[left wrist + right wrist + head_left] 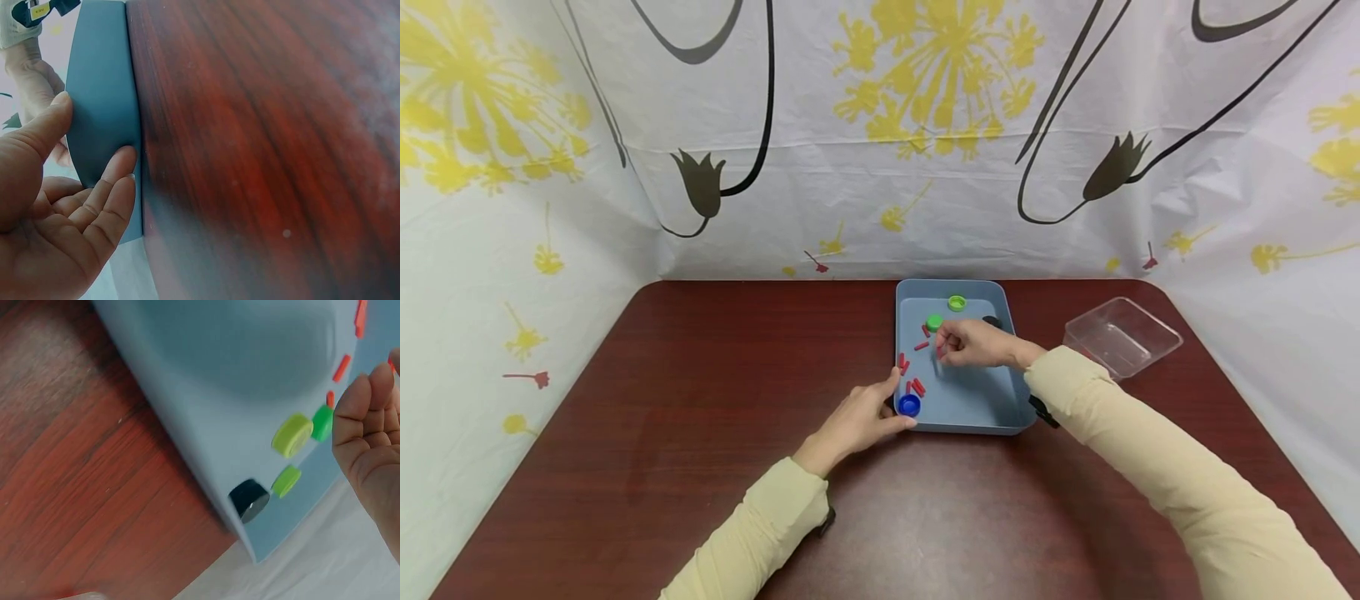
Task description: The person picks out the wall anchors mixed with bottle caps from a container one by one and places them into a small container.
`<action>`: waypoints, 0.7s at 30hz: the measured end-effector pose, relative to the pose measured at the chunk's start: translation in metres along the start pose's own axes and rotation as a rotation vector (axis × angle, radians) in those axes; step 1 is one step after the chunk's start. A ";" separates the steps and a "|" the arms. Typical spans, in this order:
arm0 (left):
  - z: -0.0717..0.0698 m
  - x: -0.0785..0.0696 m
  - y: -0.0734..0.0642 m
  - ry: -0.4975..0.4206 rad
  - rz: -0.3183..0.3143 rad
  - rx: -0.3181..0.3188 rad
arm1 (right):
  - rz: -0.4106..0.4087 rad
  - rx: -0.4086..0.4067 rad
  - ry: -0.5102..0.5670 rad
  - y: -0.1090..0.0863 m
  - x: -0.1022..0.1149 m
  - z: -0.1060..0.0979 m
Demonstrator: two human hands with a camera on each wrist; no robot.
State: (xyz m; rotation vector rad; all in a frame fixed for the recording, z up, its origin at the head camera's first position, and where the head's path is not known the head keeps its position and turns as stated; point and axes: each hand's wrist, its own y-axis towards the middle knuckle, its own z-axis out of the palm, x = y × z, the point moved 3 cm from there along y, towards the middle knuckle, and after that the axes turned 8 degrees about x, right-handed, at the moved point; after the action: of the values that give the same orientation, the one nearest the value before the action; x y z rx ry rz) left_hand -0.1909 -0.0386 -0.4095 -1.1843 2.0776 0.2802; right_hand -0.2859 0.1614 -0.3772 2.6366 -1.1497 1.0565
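Note:
A grey-blue tray lies on the table, holding small red sticks and several round caps. My left hand grips the tray's near left corner, close to a blue cap. In the left wrist view its thumb is at the rim and its curled fingers lie against the outer wall. Over the tray's middle, my right hand pinches a small red stick, mostly hidden by the fingertips. Beyond it sit a green cap, a lime cap and a black cap.
A clear plastic box stands to the right of the tray, beside my right forearm. The dark red wooden table extends left and toward me. A patterned white cloth hangs behind the table and along both sides.

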 end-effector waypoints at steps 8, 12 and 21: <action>0.000 0.000 -0.001 0.015 -0.012 0.003 | 0.020 -0.133 0.130 -0.020 -0.012 -0.018; 0.000 0.000 -0.001 0.017 -0.013 -0.001 | 0.073 -0.184 0.175 -0.028 -0.017 -0.025; 0.001 -0.001 -0.001 0.005 -0.026 0.003 | 0.135 -0.315 0.258 -0.053 -0.032 -0.041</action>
State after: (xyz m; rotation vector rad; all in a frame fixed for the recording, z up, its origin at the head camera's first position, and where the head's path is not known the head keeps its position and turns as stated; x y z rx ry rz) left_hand -0.1892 -0.0383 -0.4091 -1.2108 2.0645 0.2625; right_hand -0.2891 0.2323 -0.3564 2.1419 -1.3237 1.0938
